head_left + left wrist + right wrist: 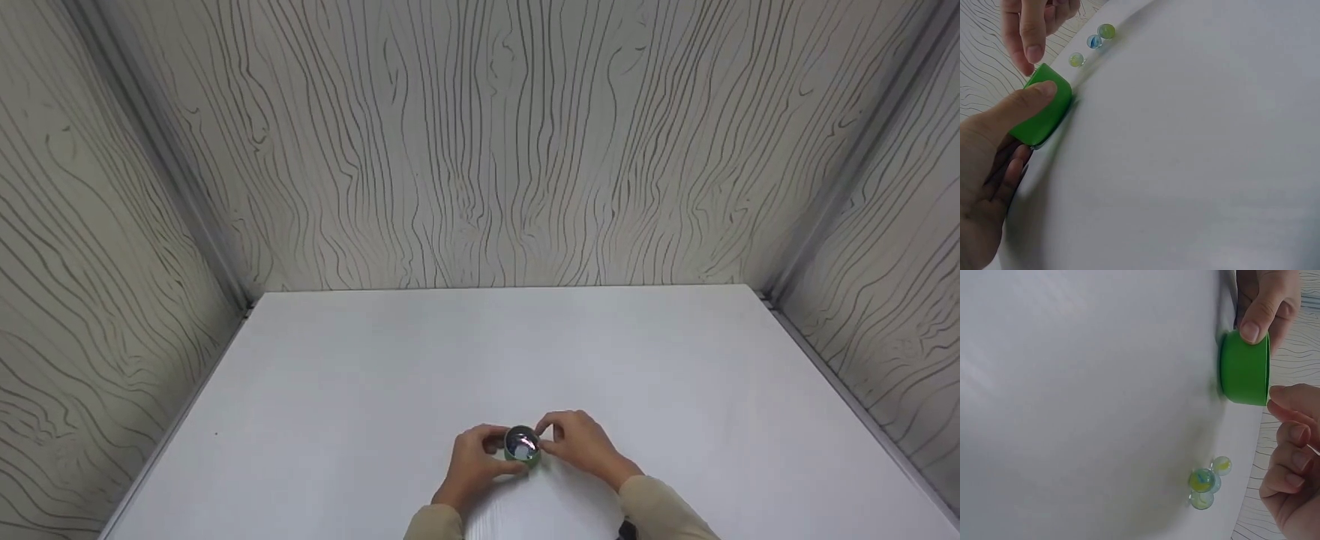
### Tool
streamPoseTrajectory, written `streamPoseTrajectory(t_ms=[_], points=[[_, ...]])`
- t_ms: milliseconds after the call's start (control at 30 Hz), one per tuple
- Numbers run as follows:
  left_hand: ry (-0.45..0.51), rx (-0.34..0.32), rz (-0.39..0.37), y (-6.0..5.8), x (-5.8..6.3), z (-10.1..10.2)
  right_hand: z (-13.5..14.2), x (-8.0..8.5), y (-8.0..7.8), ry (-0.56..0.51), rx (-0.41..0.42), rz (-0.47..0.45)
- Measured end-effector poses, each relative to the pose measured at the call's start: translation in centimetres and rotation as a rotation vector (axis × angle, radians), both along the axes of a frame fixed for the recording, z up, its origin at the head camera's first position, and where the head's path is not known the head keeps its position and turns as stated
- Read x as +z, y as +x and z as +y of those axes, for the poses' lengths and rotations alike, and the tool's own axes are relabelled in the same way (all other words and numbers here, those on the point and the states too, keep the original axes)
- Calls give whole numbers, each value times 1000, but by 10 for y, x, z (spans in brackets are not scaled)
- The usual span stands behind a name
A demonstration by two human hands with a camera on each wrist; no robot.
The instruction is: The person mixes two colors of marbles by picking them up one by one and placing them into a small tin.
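Observation:
A small green bowl (1244, 368) with a shiny metallic inside stands upright on the white table, its opening facing the head camera. My left hand (472, 461) grips it from the left, with the thumb on the near side and the fingers round the far side. My right hand (581, 442) is at the bowl's right rim. Its index finger and thumb come close together right at the edge, the other fingers curled; I cannot tell whether they pinch anything. Several clear glass marbles (1202, 480) with yellow-green and blue swirls lie beside the bowl, below the right hand.
The white table (360, 375) spreads wide around the hands. Wood-patterned panels (480, 150) enclose it at the back and on both sides, with grey corner posts (161, 150) between them. In the head view the marbles are hidden by the right hand.

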State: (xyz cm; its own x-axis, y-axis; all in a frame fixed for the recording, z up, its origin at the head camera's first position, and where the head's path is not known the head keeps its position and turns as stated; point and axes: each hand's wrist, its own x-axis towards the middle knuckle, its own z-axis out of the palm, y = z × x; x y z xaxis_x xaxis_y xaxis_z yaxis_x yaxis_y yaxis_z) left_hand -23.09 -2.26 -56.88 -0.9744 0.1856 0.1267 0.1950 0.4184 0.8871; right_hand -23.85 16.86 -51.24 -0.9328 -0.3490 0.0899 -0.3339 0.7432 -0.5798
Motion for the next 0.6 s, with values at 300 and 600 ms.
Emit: streamPoseTrajectory(t_ms=[300,600], points=[[34,2,-50,0,1,0,5,1,1,15,-2,-12],[23,25,-66,1,3,1,9,-1,0,25,-22,-36]])
